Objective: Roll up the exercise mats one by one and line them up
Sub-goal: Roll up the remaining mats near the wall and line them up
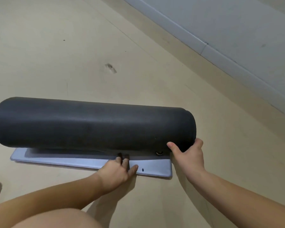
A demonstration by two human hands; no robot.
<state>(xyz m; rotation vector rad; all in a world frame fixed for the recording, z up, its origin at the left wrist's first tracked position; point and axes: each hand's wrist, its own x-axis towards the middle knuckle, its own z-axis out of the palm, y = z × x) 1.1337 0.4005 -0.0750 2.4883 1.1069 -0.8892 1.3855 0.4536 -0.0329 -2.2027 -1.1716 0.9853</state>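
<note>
A thick dark grey exercise mat (89,124) is rolled into a fat cylinder lying left to right on the floor. Its last unrolled strip (155,167), lilac-grey on the inner face, sticks out flat toward me, with a small metal eyelet (159,153) near the right end. My right hand (187,155) grips the lower right end of the roll, thumb on the front face. My left hand (120,170) lies on the flat strip with fingers spread, the fingertips tucked under the roll's edge.
The floor (72,55) is beige and smooth with a scuff mark (111,68) beyond the roll. A pale grey wall with a baseboard (204,46) runs diagonally at the upper right. My knee (56,218) shows at the bottom left.
</note>
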